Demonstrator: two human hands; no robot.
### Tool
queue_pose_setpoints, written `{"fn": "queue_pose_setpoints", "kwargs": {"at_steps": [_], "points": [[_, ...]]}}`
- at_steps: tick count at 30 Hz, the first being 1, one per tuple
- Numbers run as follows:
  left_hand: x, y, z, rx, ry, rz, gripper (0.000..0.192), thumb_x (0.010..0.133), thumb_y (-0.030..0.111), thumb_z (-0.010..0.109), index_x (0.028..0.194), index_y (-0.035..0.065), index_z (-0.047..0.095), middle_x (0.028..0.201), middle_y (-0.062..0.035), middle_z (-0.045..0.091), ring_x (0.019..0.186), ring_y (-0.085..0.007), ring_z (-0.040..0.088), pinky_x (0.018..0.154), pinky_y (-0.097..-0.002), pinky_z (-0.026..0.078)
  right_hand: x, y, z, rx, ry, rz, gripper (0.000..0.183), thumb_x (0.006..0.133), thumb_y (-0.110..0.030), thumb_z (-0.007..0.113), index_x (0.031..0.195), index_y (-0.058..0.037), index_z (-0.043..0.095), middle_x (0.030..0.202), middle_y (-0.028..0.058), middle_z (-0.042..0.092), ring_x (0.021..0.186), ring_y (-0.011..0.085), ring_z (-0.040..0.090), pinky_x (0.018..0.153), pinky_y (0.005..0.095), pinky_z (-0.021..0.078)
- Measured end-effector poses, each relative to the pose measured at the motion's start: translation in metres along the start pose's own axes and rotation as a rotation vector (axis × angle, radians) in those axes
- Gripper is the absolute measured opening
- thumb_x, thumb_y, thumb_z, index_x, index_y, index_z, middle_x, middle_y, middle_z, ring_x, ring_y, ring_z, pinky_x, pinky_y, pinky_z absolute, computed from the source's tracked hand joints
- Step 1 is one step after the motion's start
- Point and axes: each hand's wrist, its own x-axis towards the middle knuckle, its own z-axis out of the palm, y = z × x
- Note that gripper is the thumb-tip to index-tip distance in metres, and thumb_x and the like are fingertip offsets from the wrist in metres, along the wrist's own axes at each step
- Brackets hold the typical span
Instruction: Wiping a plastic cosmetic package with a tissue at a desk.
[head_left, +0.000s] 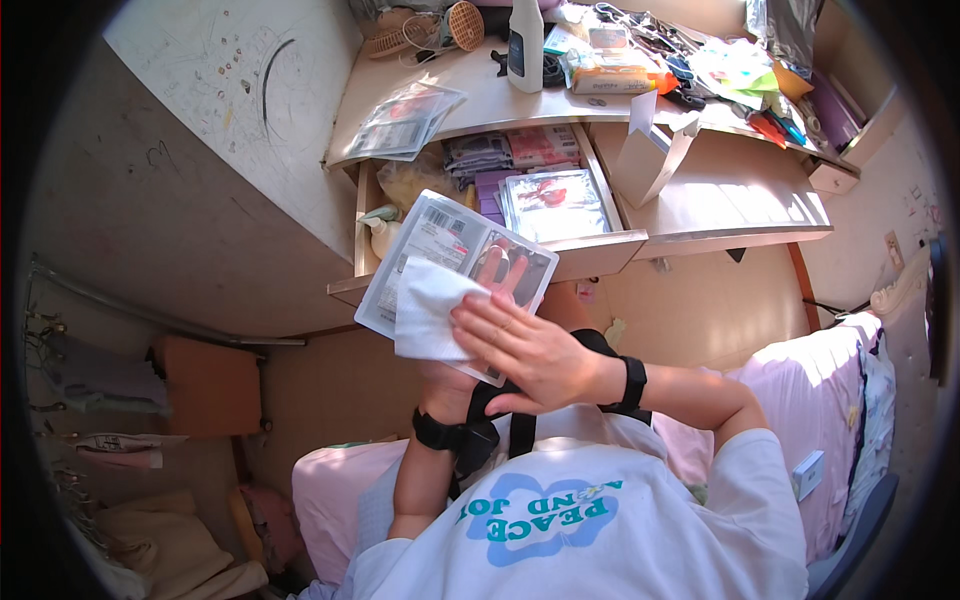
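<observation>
A flat clear plastic pouch with a printed label (442, 238) lies across my left hand (448, 390), whose fingers show behind its see-through part. On top of the pouch, over its near left part, is a white cloth or tissue (429, 309). My right hand (529, 346) presses flat on the right edge of the cloth, fingers together and pointing left. The pouch is held tilted in front of the pulled-out drawer (592, 238), which holds more flat packets (559, 202), a purple item and a pale pump bottle (382, 236).
On the desk (480, 112) are similar pouches (411, 120), a white bottle (525, 52), a small fan (463, 26), a wipes-like packet (619, 79) and tangled cables. A folded white card stand (652, 161) stands right of the drawer. Pink bedding (795, 375) is at the right, a brown box (208, 386) at the left.
</observation>
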Motion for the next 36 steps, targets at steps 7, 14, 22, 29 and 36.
{"fn": "queue_pose_setpoints", "kwargs": {"at_steps": [7,14,22,29,36], "points": [[-0.003,0.004,-0.014,-0.324,0.046,0.0,0.073,0.095,0.057,0.035,0.151,0.0098,0.026,0.155,-0.0171,0.026,0.145,-0.0337,0.023,0.117,-0.0548,0.017,-0.008,0.015,-0.007,-0.109,0.07,0.157,0.094,0.089,-0.066,0.042,0.139,0.0137,0.035,0.148,0.0297,0.033,0.143,0.0417,0.025,0.118,0.0524,0.0137],[-0.008,-0.016,-0.002,0.251,0.064,0.041,0.075,0.094,0.064,0.032,0.155,0.0233,0.015,0.161,-0.0025,0.015,0.147,-0.0384,0.012,0.116,-0.0621,0.011,0.018,0.007,0.006,0.07,-0.014,0.031,0.088,0.091,-0.066,0.039,0.15,-0.0019,0.025,0.155,0.0267,0.02,0.144,0.0423,0.019,0.117,0.051,0.0161],[-0.012,0.001,-0.027,0.205,0.133,-0.035,0.083,0.09,0.069,0.032,0.154,0.0187,0.019,0.16,-0.0122,0.015,0.147,-0.0323,0.018,0.119,-0.0493,0.017,0.013,0.019,0.007,0.05,-0.013,0.101,0.094,0.09,-0.064,0.046,0.15,0.003,0.02,0.155,0.0289,0.017,0.145,0.0417,0.015,0.118,0.0508,0.013],[-0.005,-0.014,-0.002,0.201,0.122,0.047,0.082,0.09,0.072,0.03,0.155,0.0247,0.014,0.161,-0.0103,0.014,0.146,-0.0342,0.02,0.119,-0.0487,0.017,0.038,0.031,0.005,0.057,0.075,0.036,0.079,0.096,-0.06,0.035,0.151,-0.0032,0.026,0.156,0.0263,0.018,0.146,0.0404,0.015,0.118,0.0506,0.013],[-0.01,-0.006,-0.032,0.201,0.15,0.157,0.078,0.093,0.067,0.029,0.155,0.0206,0.019,0.159,-0.0057,0.021,0.144,-0.0301,0.026,0.116,-0.0469,0.025,0.027,0.029,0.017,0.143,0.07,0.113,0.08,0.095,-0.058,0.042,0.152,-0.0052,0.023,0.157,0.0246,0.017,0.146,0.0401,0.015,0.117,0.0518,0.0152]]}}
